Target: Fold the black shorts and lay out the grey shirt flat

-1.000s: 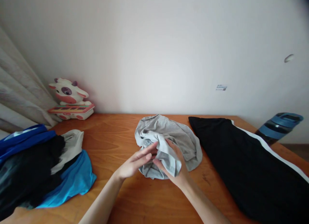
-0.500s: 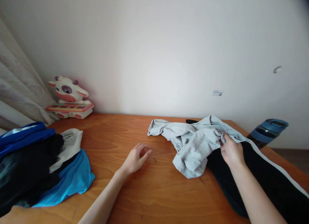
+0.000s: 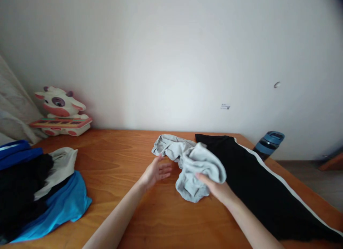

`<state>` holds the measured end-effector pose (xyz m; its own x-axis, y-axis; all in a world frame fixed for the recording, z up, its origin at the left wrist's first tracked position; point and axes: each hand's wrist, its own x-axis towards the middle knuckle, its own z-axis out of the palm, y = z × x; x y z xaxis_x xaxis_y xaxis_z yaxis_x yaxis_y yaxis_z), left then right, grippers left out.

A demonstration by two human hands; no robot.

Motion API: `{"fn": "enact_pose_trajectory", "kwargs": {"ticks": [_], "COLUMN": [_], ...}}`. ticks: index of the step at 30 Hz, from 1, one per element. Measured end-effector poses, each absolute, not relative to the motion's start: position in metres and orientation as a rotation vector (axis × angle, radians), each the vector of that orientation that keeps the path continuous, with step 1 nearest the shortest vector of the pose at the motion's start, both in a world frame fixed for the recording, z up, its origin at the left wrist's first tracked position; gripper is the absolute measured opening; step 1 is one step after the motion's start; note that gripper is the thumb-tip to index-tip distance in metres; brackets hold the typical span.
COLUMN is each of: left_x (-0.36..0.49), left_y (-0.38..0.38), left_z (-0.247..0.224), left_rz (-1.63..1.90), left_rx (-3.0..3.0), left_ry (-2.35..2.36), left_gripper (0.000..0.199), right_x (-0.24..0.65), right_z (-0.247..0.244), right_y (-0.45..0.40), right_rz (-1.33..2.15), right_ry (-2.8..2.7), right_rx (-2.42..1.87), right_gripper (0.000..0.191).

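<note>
A crumpled light grey garment [image 3: 199, 163] lies bunched on the wooden table [image 3: 115, 159], its far left end stretched toward the wall. My right hand [image 3: 215, 186] is closed on its right side, the thumb on top and the other fingers hidden under the cloth. To the left of the garment, my left hand [image 3: 157, 172] is held with its fingers spread and nothing in them. Right of the grey cloth, a black garment with a white side stripe [image 3: 257, 184] is laid out flat.
At the left is a heap of blue, black and white clothes [image 3: 26, 192]. A cow-shaped toy piano [image 3: 63, 113] stands by the wall near a curtain [image 3: 13, 106]. A blue bottle [image 3: 268, 145] is at the table's right edge.
My right hand has drawn the grey garment leftward off the black one, folding it over itself. My left hand's fingers have spread. The view has turned slightly right.
</note>
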<state>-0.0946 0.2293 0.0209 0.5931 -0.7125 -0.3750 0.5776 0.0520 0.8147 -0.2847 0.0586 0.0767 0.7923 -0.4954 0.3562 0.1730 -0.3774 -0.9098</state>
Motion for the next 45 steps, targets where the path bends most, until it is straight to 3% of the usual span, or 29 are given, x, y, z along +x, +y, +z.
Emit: {"fn": "enact_pose_trajectory", "kwargs": {"ticks": [2, 5, 6, 8, 11, 15, 17, 20, 21, 24, 25, 28, 30, 34, 37, 40, 45], "left_x": [-0.091, -0.084, -0.080, -0.066, -0.031, -0.002, -0.016, -0.066, -0.084, -0.122, -0.126, -0.115, -0.096, -0.053, -0.026, -0.003, 0.028], "left_y": [0.232, 0.250, 0.259, 0.278, 0.309, 0.342, 0.352, 0.354, 0.352, 0.347, 0.346, 0.346, 0.350, 0.368, 0.388, 0.398, 0.386], "left_z": [0.031, 0.041, 0.042, 0.045, 0.051, 0.059, 0.062, 0.064, 0.064, 0.055, 0.051, 0.040, 0.038, 0.058, 0.091, 0.128, 0.143], "left_rz": [-1.043, -1.030, -0.970, -0.788, -0.485, 0.245, 0.478, 0.176, 0.014, 0.004, 0.064, 0.190, 0.213, 0.219, 0.363, 0.491, 0.412], "left_rx": [1.097, 1.192, 1.242, 1.331, 1.496, 2.028, 2.191, 2.223, 2.213, 2.295, 2.356, 2.510, 2.518, 2.299, 2.168, 2.047, 2.311], "left_ry": [-0.151, -0.164, -0.168, -0.203, -0.266, -0.344, -0.556, -1.219, -1.490, -1.813, -1.798, -1.670, -1.628, -1.213, -0.727, -0.561, -0.573], "left_gripper": [0.067, 0.052, 0.046, 0.045, 0.048, 0.050, 0.045, 0.034, 0.037, 0.072, 0.075, 0.037, 0.027, 0.028, 0.035, 0.043, 0.050], "right_x": [-0.291, -0.301, -0.302, -0.299, -0.288, -0.279, -0.281, -0.282, -0.279, -0.262, -0.254, -0.230, -0.219, -0.218, -0.224, -0.225, -0.211], "right_z": [0.079, 0.084, 0.085, 0.087, 0.079, 0.044, 0.020, -0.013, -0.021, -0.033, -0.034, -0.028, -0.018, 0.019, 0.058, 0.096, 0.118], "right_y": [0.102, 0.141, 0.144, 0.138, 0.105, 0.054, 0.038, 0.029, 0.030, 0.040, 0.044, 0.052, 0.050, 0.030, 0.006, -0.023, -0.065], "right_rz": [-0.286, -0.040, -0.027, -0.061, -0.350, -0.549, -0.429, -0.338, -0.355, -0.473, -0.509, -0.586, -0.611, -0.621, -0.835, -1.053, -0.689], "right_ry": [-0.094, -0.403, -0.433, -0.387, -0.130, 0.130, 0.133, 0.094, 0.093, 0.136, 0.147, 0.136, 0.106, 0.244, 0.454, 0.543, 0.700], "right_rx": [-2.116, -2.295, -2.304, -2.275, -2.280, -2.527, -2.626, -2.710, -2.726, -2.761, -2.775, -2.818, -2.788, -2.521, -2.272, -2.088, -2.214], "right_gripper": [0.030, 0.057, 0.057, 0.038, 0.015, 0.019, 0.044, 0.081, 0.084, 0.073, 0.065, 0.029, 0.021, 0.031, 0.042, 0.052, 0.061]}}
